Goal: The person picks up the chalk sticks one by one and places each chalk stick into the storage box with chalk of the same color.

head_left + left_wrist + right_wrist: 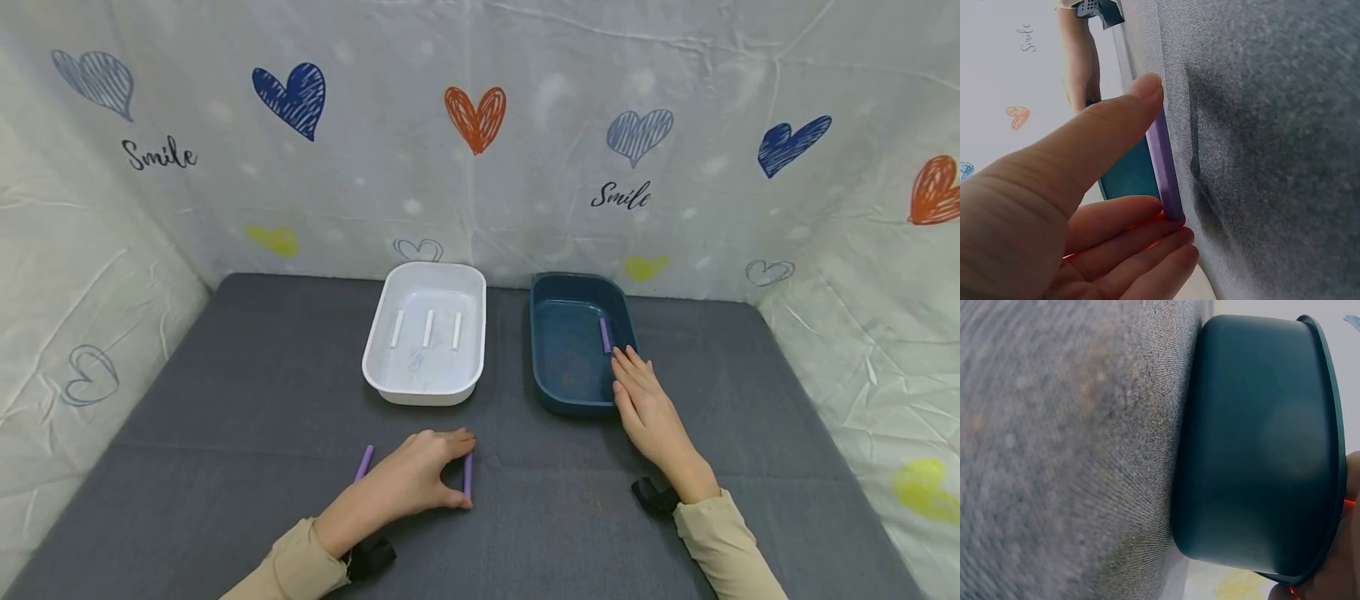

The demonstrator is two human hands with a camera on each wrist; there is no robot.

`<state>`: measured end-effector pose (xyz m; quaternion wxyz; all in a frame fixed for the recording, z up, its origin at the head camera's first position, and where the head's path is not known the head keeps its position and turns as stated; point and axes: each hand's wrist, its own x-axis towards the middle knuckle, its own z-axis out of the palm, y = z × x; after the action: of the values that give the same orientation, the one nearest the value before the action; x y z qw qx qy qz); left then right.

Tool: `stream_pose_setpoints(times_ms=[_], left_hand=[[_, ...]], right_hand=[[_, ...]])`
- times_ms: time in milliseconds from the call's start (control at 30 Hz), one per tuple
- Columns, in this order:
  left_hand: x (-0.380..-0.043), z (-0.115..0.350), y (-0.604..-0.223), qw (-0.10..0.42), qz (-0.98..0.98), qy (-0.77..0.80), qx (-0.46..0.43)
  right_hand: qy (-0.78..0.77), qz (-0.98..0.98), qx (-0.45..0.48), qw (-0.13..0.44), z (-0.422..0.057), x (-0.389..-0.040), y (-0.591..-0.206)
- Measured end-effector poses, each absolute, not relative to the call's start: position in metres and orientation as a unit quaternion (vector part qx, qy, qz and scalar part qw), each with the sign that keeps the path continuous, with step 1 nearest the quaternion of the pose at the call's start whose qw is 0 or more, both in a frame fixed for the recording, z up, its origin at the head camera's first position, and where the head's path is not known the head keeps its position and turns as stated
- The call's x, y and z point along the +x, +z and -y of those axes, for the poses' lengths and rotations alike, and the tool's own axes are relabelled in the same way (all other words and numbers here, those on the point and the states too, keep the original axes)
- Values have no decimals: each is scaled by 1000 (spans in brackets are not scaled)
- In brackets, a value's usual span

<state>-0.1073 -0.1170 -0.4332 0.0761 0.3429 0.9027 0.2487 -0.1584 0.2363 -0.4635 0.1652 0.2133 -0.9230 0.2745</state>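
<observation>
In the head view my left hand (pixel 420 473) pinches a purple stick (pixel 468 475) end to end between thumb and fingers, low over the grey cloth. The left wrist view shows the thumb at one end of this smooth stick (pixel 1165 165) and the fingers at the other. A second purple stick (pixel 364 463) lies left of that hand, partly hidden behind it. My right hand (pixel 651 412) rests with straight fingers on the near right rim of a dark blue tub (pixel 573 403). One purple stick (pixel 605 335) lies inside the tub, near its right wall.
A white tub (pixel 423 392) stands left of the blue one with a gap between them. It holds three white sticks (pixel 428 329) set side by side. Behind the grey table cloth (pixel 247 392) hangs a pale curtain (pixel 540 167) printed with hearts, which also closes both sides.
</observation>
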Motion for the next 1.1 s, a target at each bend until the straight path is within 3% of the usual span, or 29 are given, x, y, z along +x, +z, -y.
stream_pose_setpoints(times_ms=[1100], left_hand=[[-119,102,-432,57,-897,262,351]], right_hand=[[275,921,214,173,-238,-159,-465]])
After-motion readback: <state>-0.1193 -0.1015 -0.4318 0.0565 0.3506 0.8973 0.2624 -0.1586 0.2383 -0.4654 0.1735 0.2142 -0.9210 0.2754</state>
